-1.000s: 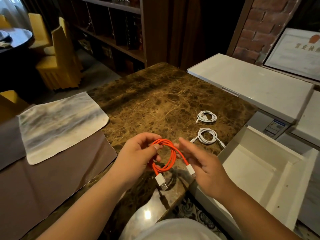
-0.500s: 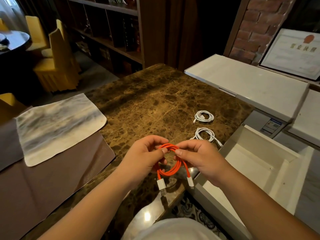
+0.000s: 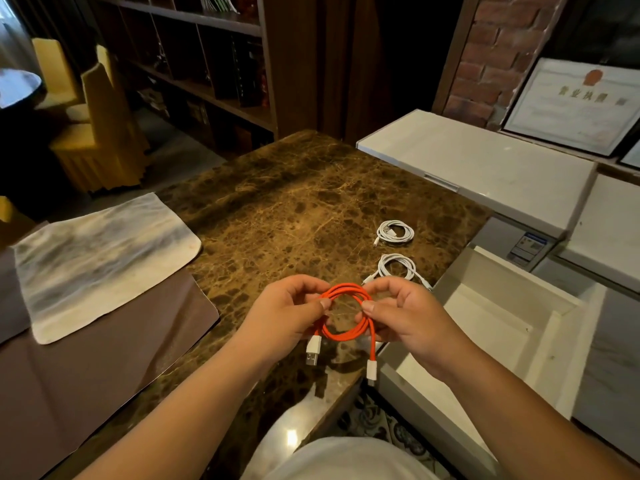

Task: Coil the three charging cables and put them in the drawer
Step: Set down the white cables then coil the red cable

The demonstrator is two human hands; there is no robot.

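Nearly done coiling, by the look of it. Left hand (image 3: 289, 315) pinched the left side of the orange cable (image 3: 346, 315), right hand (image 3: 403, 315) pinched the right side, thumb and fingers curled on the strands. Cable was held as a round loop of a few turns, in the air just left of the drawer (image 3: 502, 327), over the near corner of the marble table (image 3: 277, 216). Both plug ends hung loose below the loop: USB plug (image 3: 312, 351) under the left hand, small plug (image 3: 372, 372) lower, beside the drawer's front wall.

Two white cables lay coiled on the table, left of the drawer: near one (image 3: 396, 268) just past the right hand, far one (image 3: 394, 233) a bit further back. Short tails stuck out of both but the coils looked finished.

Drawer was pulled open, right of the table. What showed of its inside held no cables; the near part was hidden by the right arm.

Judged: coiling step about finished for all three, orange loop maybe needing tails tucked. Putting away not started, so all three still had to go into the drawer. Orange was closest and already in hand; whites within easy reach.

Cloth (image 3: 100, 265) lay on a brown mat (image 3: 104, 368) far left of the drawer, not involved.
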